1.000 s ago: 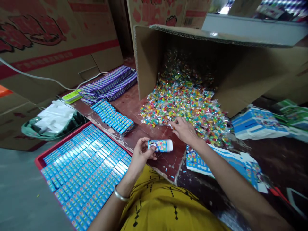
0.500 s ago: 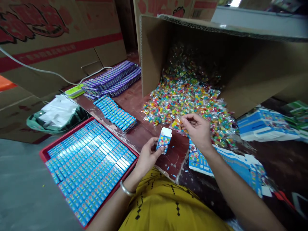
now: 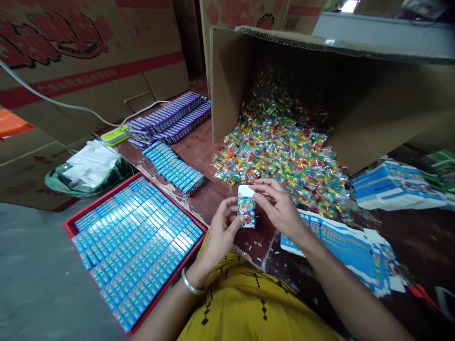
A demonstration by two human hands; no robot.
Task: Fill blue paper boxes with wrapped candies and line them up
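My left hand point(image 3: 221, 231) holds a small blue box point(image 3: 246, 208) upright, its white top flap open. My right hand point(image 3: 279, 206) is closed at the top of that box, fingertips pinched at the opening; I cannot see what they hold. Just beyond both hands lies a heap of small colourful wrapped candies point(image 3: 280, 151), spilling out of a big cardboard box point(image 3: 362, 99) that lies on its side. Under my right forearm are flat unfolded blue box blanks point(image 3: 341, 241).
A red tray point(image 3: 69, 228) at the left is full of blue boxes. More blue boxes point(image 3: 174, 169) and purple boxes point(image 3: 170, 117) lie in rows behind it. A green bag of white scraps point(image 3: 88, 170) and a power strip point(image 3: 114, 135) sit further left. Blue cartons point(image 3: 394, 187) lie at the right.
My right hand left the candy heap and came to the top of the box. My left hand turned the box from lying sideways to upright with its flap open.
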